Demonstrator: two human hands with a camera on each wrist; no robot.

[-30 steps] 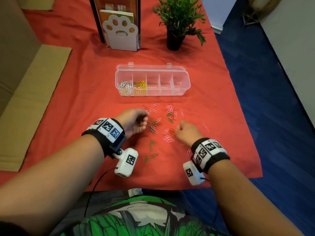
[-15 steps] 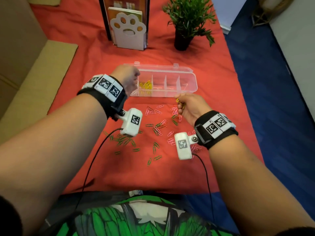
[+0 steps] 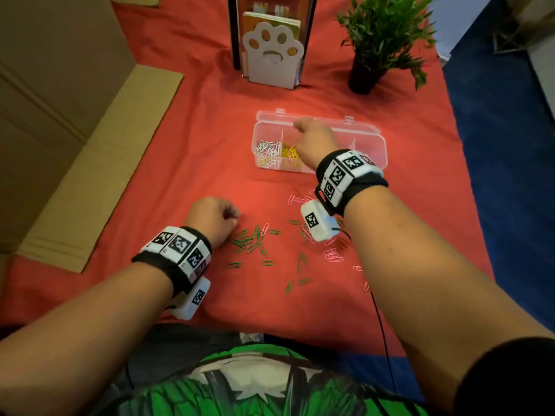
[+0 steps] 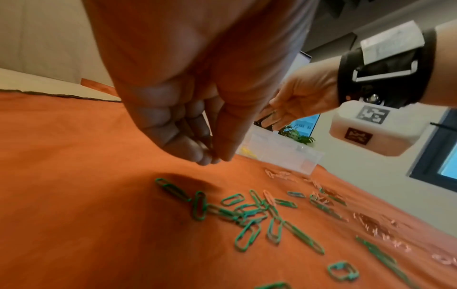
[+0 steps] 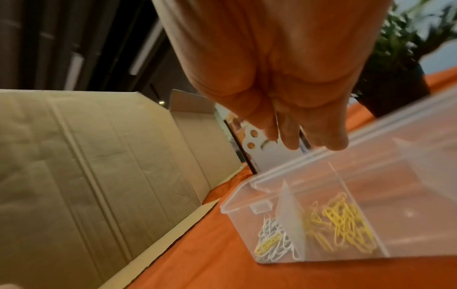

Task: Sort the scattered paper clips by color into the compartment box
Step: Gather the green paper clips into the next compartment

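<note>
A clear compartment box [image 3: 360,127] lies open on the red cloth. Its leftmost cell holds white clips [image 3: 267,148] and the cell beside it holds yellow clips [image 3: 289,153]. My right hand [image 3: 297,126] hovers over the box [image 5: 237,203] and pinches a small paper clip [image 5: 265,142] at its fingertips. My left hand [image 3: 235,216] hangs just above the cloth at the left end of the green clips [image 3: 252,241]. Its fingers [image 4: 197,154] are curled with the tips bunched, and I see no clip between them. Pink clips [image 3: 332,255] lie scattered under my right forearm.
A potted plant [image 3: 365,76] and a paw-shaped white holder [image 3: 271,55] stand behind the box. Flattened cardboard [image 3: 90,175] covers the table's left side. The cloth ends at the right over blue floor. A black cable [image 3: 381,325] runs down from my right wrist.
My left hand has come back from the box down to the cloth beside the green clips. My right hand has risen from the pile to above the box, carrying a clip.
</note>
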